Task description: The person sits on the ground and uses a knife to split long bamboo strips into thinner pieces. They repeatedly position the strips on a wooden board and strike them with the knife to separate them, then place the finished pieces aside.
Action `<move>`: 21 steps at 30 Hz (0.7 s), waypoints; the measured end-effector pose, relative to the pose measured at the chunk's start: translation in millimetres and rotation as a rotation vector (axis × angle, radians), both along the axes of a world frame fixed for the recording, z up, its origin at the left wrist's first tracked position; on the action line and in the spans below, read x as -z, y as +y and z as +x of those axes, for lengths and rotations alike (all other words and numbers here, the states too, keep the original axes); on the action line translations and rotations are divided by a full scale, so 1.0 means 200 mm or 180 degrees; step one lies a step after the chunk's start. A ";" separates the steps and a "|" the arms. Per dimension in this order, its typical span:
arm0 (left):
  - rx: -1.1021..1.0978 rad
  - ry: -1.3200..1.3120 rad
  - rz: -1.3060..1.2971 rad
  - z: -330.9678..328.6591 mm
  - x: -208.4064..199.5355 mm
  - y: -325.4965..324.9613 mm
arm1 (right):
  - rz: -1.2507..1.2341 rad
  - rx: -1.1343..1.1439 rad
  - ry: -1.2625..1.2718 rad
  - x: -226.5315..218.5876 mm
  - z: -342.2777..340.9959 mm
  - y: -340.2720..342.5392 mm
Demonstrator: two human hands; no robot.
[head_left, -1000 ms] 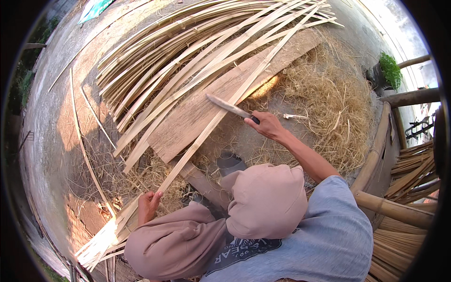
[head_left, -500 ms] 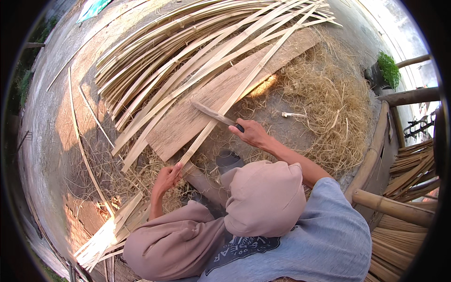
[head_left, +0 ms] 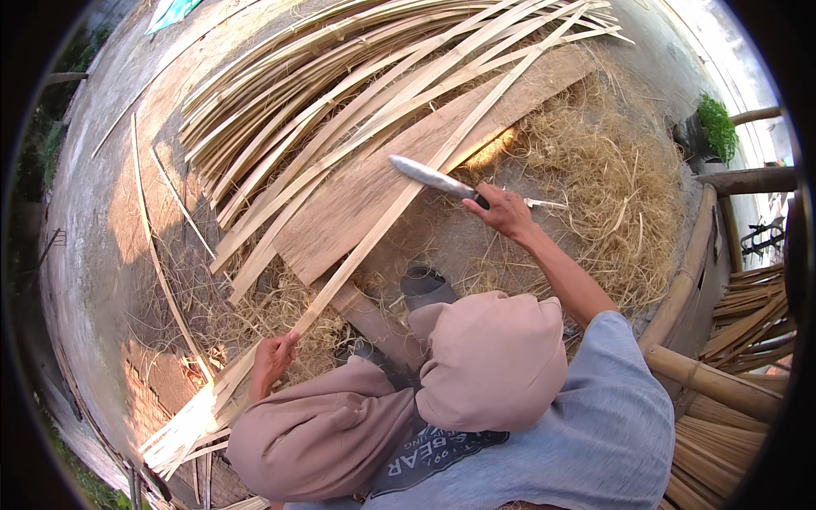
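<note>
My left hand (head_left: 270,361) is closed around the near end of a long pale bamboo strip (head_left: 370,242). That strip runs diagonally away over a flat wooden board (head_left: 353,204), toward the far right. In my right hand (head_left: 507,211) is the dark handle of a knife (head_left: 429,176). Its broad blade lies across the strip, tip pointing left, over the board's right-hand side. Whether the edge bites into the strip, I cannot tell. The fingers of my left hand are partly hidden.
A large heap of bamboo strips (head_left: 280,110) lies beyond the board. Curly shavings (head_left: 595,187) cover the ground at right. More strips (head_left: 191,421) lie at lower left, beside my knee. A bamboo-pole frame (head_left: 680,272) and a potted green plant (head_left: 716,127) stand at the right.
The knife in my right hand has moved right and farther along the strip, its blade now shinier. My left hand has moved back toward the lower left, still gripping the strip.
</note>
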State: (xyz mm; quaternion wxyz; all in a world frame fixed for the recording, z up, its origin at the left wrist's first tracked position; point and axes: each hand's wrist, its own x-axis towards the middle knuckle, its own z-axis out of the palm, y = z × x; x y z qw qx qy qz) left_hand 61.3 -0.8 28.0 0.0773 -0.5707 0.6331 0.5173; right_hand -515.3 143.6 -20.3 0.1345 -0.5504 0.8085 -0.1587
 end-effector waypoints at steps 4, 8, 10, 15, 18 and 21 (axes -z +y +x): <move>0.0144 0.0117 -0.0032 0.03 -0.07 0.00 | -0.0720 0.2761 -0.0311 0.16 -0.79 0.06; 0.0323 -0.0580 -0.1246 -0.32 -0.10 0.13 | -0.0212 0.1494 -0.1324 -0.07 -0.21 -0.08; 0.0419 -0.0347 -0.1812 -0.47 -0.04 0.17 | -0.0024 0.0309 -0.1333 -0.10 0.30 -0.09; 0.0409 -0.0715 -0.2545 -0.62 0.08 0.21 | 0.0137 -0.0622 -0.1044 -0.21 0.76 0.03; 0.0519 -0.0677 -0.2544 -0.65 0.08 0.20 | -0.0057 -0.0095 -0.0548 -0.15 0.33 0.04; 0.0529 -0.0738 -0.2491 -0.65 0.03 0.20 | -0.0121 0.0756 -0.0398 -0.14 -0.13 -0.05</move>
